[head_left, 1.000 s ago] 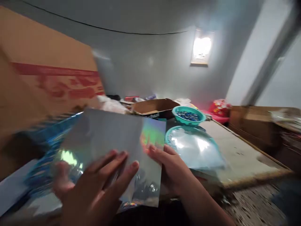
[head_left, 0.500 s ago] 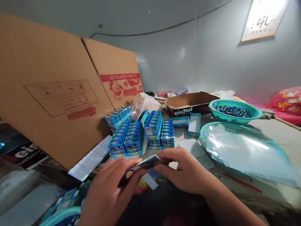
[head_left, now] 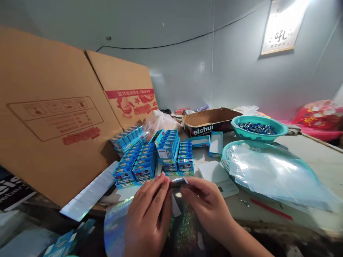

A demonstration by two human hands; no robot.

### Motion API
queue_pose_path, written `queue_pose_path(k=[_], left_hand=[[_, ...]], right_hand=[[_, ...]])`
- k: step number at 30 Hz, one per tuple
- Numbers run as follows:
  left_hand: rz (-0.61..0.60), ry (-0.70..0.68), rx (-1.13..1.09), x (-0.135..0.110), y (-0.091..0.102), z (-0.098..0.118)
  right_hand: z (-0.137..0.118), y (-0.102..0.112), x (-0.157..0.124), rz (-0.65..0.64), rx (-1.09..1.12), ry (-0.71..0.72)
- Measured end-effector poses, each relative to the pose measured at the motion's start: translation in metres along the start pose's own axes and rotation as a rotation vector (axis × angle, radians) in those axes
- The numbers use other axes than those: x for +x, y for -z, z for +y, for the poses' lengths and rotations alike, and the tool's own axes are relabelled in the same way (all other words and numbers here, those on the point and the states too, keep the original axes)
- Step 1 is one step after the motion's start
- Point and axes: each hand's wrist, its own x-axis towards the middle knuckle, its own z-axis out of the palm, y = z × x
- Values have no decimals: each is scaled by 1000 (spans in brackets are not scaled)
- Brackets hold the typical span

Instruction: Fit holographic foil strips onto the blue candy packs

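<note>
My left hand [head_left: 148,217] and my right hand [head_left: 207,205] meet at the bottom centre, fingers pinched on the top edge of a shiny holographic flat pack [head_left: 178,182]. More of that holographic sheet [head_left: 115,226] curves out under my left hand. Just beyond my hands stand stacks of small blue boxes [head_left: 150,157] on the table. A white scale-like slab [head_left: 217,173] lies right of my right hand.
A big brown carton [head_left: 59,114] leans at the left. An open cardboard tray marked "eishui" [head_left: 211,123] sits behind. A teal bowl of dark blue pieces [head_left: 255,129] and a teal basket under clear plastic bags [head_left: 270,171] fill the right side. A red bag [head_left: 318,114] lies far right.
The view has swung left and down from the wall to the table. The holographic sheet, held up wide a second ago, is now low and gripped by its top edge.
</note>
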Motion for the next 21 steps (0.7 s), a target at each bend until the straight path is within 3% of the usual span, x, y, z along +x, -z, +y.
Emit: queue_pose_path(k=[6, 10, 12, 16, 21], left_hand=[[-19, -65, -62, -10, -16, -2], [31, -93, -123, -6, -26, 1], [42, -44, -172, 0, -29, 4], [-50, 145, -275, 11, -30, 7], [6, 112, -300, 12, -31, 9]], right_hand=[[7, 11, -6, 96, -25, 18], [10, 19, -8, 138, -41, 18], [12, 22, -9, 192, -46, 16], [19, 25, -11, 285, 19, -16], [23, 27, -7, 254, 90, -82]])
